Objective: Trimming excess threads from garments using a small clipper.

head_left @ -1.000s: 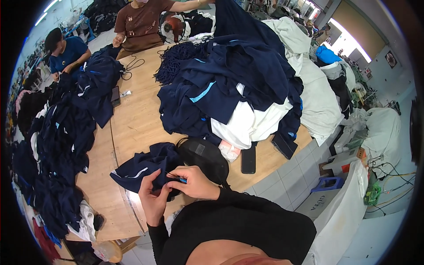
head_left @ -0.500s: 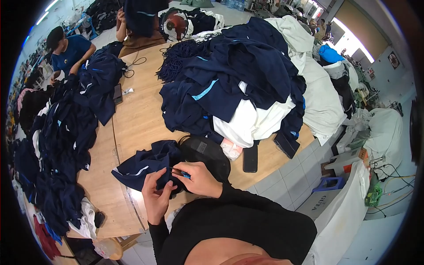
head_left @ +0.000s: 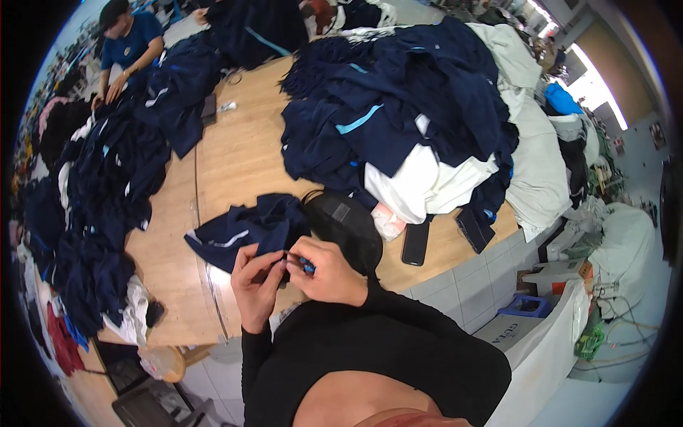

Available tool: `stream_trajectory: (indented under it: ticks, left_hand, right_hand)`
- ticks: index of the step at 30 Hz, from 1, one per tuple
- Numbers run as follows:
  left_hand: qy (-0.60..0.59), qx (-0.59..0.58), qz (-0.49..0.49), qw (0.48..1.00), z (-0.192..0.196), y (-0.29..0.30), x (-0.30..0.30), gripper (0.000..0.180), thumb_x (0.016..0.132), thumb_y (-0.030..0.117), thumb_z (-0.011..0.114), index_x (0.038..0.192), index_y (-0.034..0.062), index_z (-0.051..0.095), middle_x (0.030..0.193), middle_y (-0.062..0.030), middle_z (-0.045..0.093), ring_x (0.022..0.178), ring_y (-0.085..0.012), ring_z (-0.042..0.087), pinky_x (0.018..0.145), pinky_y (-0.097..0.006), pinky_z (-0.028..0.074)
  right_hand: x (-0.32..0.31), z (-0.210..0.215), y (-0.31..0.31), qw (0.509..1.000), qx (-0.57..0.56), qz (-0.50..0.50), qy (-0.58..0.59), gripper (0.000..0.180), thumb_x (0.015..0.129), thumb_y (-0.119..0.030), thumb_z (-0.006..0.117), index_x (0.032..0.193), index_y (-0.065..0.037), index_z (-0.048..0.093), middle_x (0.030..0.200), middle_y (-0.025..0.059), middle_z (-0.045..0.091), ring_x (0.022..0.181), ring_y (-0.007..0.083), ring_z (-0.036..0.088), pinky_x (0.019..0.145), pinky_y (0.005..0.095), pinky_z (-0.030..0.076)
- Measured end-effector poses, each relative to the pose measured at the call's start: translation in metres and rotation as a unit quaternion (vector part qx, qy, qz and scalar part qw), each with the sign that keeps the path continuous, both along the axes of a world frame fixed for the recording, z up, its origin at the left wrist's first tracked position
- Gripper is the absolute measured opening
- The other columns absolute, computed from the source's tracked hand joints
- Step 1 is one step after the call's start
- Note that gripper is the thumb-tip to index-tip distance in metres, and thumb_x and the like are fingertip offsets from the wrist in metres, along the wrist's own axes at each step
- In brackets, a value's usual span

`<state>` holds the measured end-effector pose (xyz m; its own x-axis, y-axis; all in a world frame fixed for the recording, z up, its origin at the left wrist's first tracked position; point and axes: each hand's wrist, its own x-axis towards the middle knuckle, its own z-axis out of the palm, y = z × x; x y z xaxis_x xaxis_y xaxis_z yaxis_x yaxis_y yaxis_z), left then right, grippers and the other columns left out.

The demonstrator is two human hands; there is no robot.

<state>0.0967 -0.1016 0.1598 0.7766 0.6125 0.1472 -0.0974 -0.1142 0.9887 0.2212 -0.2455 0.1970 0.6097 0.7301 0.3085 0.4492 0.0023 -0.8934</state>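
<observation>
Your left hand point(head_left: 257, 290) is at the near edge of the table point(head_left: 245, 153), its thumb and fingertips pinched together on the near edge of a navy garment point(head_left: 260, 229), which lies crumpled in front of you with a white stripe along its left part. Your right hand point(head_left: 329, 270) meets it from the right, fingers curled around a small blue-handled tool point(head_left: 307, 266), with its dark tip beside your left fingertips; your grip hides the rest of its shape, and you cannot tell from here whether its tip touches the cloth. Just beyond your right hand, a black bag point(head_left: 346, 222) lies against the right side of the garment. Further right, near the table's edge, are a pink-and-white packet point(head_left: 388, 222), a dark phone point(head_left: 415, 244) and a dark flat box point(head_left: 475, 231). Behind these rises a large heap of navy clothing point(head_left: 427, 85), with white cloth point(head_left: 420, 185) spilling from its near side. To your left, a long pile of dark clothes point(head_left: 117, 164) runs along the table from near to far. At its far end a co-worker in a blue top point(head_left: 134, 44) reaches toward the clothes, and further right another dark garment point(head_left: 260, 32) with a light-blue stripe hangs above the far edge.
</observation>
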Motion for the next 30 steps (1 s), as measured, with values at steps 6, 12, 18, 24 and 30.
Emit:
stream_trajectory:
  ticks: [6,12,18,24,30]
  left_hand:
    - [0.030,0.102,0.067,0.992,-0.012,0.009,-0.006,0.018,0.088,-0.003,0.087,0.105,0.0011,0.085,0.117,-0.0110,0.069,0.106,-0.0236,0.070,0.086,-0.032,0.055]
    - [-0.011,0.022,0.063,0.998,-0.013,0.010,-0.008,0.007,0.099,-0.005,0.078,0.105,-0.0028,0.077,0.122,-0.0058,0.061,0.109,-0.0109,0.067,0.090,-0.025,0.058]
    - [-0.168,-0.372,-0.044,0.912,-0.003,0.013,-0.017,0.007,0.111,0.003,0.067,0.105,0.0010,0.065,0.118,-0.0017,0.056,0.109,-0.0131,0.068,0.112,-0.043,0.060]
    - [-0.186,-0.393,-0.068,0.898,0.001,0.013,-0.020,0.008,0.112,0.004,0.065,0.105,0.0012,0.063,0.115,-0.0019,0.053,0.114,-0.0143,0.066,0.118,-0.051,0.057]
    - [-0.162,-0.365,-0.075,0.914,0.010,0.009,-0.021,0.007,0.107,0.003,0.073,0.105,0.0004,0.067,0.122,-0.0042,0.056,0.115,-0.0148,0.064,0.115,-0.044,0.057]
  right_hand:
    - [-0.004,0.002,0.004,1.000,0.009,0.018,0.016,0.007,0.094,0.000,0.073,0.094,-0.001,0.066,0.077,0.0064,0.064,0.070,0.0153,0.066,0.064,0.0317,0.050]
    - [-0.001,-0.007,-0.013,0.976,0.051,0.044,0.205,0.007,0.105,-0.005,0.069,0.099,-0.003,0.065,0.079,-0.0032,0.062,0.062,0.0039,0.053,0.058,0.0219,0.040]
    - [0.021,-0.036,-0.007,0.929,0.079,0.031,0.359,0.016,0.114,-0.015,0.061,0.122,-0.001,0.058,0.082,-0.0019,0.058,0.064,0.0042,0.050,0.058,0.0215,0.037]
    - [-0.005,-0.035,-0.006,1.000,0.017,-0.011,0.016,0.030,0.104,-0.013,0.076,0.123,0.001,0.058,0.087,0.0073,0.068,0.073,0.0153,0.064,0.069,0.0298,0.053]
    - [-0.002,-0.030,0.006,0.995,0.012,0.002,-0.099,0.037,0.094,-0.014,0.090,0.117,0.000,0.065,0.088,0.0139,0.073,0.069,0.0234,0.074,0.063,0.0319,0.057]
